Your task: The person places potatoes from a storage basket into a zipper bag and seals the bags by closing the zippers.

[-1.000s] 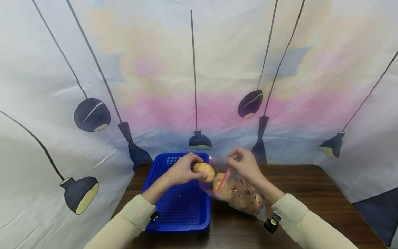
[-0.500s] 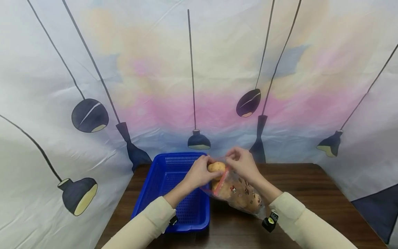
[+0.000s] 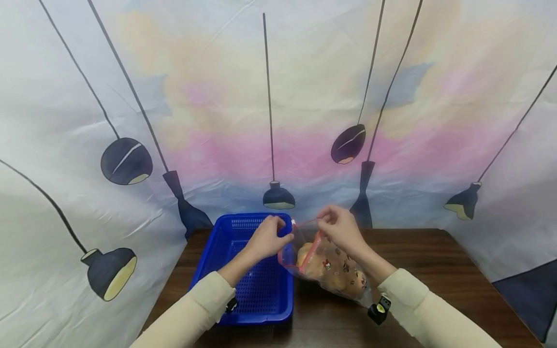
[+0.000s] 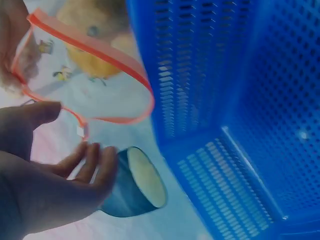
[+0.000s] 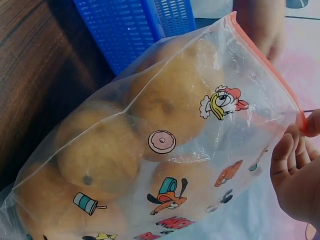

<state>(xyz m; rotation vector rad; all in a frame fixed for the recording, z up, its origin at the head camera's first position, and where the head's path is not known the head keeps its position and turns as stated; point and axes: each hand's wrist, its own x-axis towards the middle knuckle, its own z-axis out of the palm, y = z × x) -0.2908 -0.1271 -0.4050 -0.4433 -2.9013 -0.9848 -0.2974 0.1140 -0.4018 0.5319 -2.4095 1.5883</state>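
Note:
A clear zip bag [image 3: 330, 270] with a red-edged mouth and cartoon prints lies tilted on the table, several potatoes [image 5: 100, 150] inside it. My right hand [image 3: 341, 229] pinches the red edge of the bag's mouth between thumb and fingers, keeping it spread. At the mouth's left side, by the white slider, is my left hand [image 3: 270, 237]. Its thumb and loosely bent fingers are apart with nothing between them, as the left wrist view shows. One potato [image 4: 92, 60] shows just inside the mouth.
A blue perforated plastic basket [image 3: 217, 270] stands left of the bag, under my left forearm; its visible floor is bare. Both are on a dark wooden table [image 3: 417, 270]. Behind hangs a cloth backdrop [image 3: 226, 121] printed with lamps.
My left hand carried a potato rightward from over the basket into the bag's mouth, let it go, and drew back left. My right hand kept its hold on the bag.

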